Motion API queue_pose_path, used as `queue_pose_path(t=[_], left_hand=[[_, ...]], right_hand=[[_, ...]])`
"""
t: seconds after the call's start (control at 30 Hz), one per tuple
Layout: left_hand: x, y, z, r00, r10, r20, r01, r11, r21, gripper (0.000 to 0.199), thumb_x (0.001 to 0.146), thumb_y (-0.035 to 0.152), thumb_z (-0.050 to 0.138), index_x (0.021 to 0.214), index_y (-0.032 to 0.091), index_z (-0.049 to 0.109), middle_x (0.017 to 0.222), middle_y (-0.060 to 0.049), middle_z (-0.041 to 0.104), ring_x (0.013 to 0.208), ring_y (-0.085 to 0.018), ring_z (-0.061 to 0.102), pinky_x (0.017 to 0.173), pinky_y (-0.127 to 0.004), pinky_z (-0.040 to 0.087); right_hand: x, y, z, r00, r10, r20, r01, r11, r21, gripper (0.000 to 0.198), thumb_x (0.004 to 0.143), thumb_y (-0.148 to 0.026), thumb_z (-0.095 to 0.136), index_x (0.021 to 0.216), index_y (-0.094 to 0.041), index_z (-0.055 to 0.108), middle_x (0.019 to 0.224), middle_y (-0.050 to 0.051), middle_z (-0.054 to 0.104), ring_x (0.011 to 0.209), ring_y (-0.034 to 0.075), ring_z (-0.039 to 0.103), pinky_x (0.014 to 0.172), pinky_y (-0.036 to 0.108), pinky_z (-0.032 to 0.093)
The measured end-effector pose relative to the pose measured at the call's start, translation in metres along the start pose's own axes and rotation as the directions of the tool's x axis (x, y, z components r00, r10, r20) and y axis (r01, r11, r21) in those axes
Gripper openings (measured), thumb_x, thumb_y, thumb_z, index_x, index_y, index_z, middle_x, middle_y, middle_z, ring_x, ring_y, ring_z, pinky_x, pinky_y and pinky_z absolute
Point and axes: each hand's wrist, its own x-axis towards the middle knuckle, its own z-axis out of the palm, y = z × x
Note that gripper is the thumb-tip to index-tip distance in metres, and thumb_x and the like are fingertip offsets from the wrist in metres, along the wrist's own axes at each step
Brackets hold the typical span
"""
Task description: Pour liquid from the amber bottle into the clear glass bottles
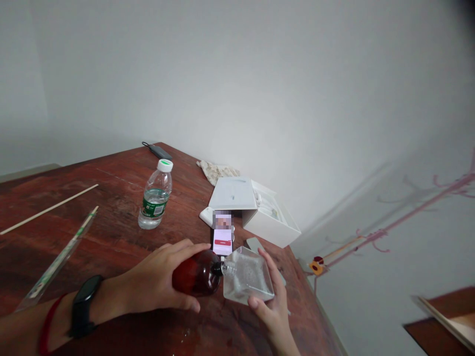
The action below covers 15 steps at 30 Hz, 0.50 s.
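Observation:
My left hand [168, 272], with a black band on the wrist, is wrapped round a dark red-brown bottle [198, 274] tipped on its side. Its black neck [217, 268] points right and meets the mouth of a clear square glass bottle [248, 277]. My right hand [272, 301] grips that square bottle by its base, also tilted, with whitish droplets or bubbles inside. Whether liquid passes between the two necks I cannot tell. Just behind the bottles lies a phone [222, 242] with a lit screen.
A water bottle [154, 200] stands on the wooden table [118, 217]. Chopsticks, one loose [50, 209] and some in a wrapper [63, 257], lie at left. Behind are a white box [272, 217], a cloth [215, 171] and a grey device [159, 151]. A pink coat rack [393, 227] leans right.

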Motion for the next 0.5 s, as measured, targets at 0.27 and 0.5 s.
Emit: queue_pose_path(t=[0.27,0.5], left_hand=[[-0.0011,0.0007,-0.0001,1.000,0.013,0.005,-0.013,1.000,-0.007,0.105,0.069,0.070,0.095,0.156,0.032,0.051,0.149,-0.009,0.064,0.134,-0.041,0.062,0.111,-0.048,0.053],[-0.0006,0.0012,-0.0010,1.000,0.021,0.000,-0.021,1.000,-0.014,0.103,0.069,0.070,0.095,0.155,0.032,0.052,0.149,-0.009,0.064,0.135,-0.041,0.062,0.111,-0.048,0.052]], right_hand=[[0.0002,0.0002,0.0004,1.000,-0.013,-0.018,0.014,1.000,0.024,0.093,0.065,-0.064,0.095,0.144,-0.024,0.067,0.132,0.014,0.079,0.115,0.040,0.078,0.092,0.043,0.066],[-0.0002,-0.0013,0.0005,1.000,-0.007,-0.007,0.007,1.000,0.000,0.095,0.067,-0.067,0.093,0.147,-0.024,0.063,0.134,0.014,0.079,0.117,0.039,0.078,0.094,0.043,0.066]])
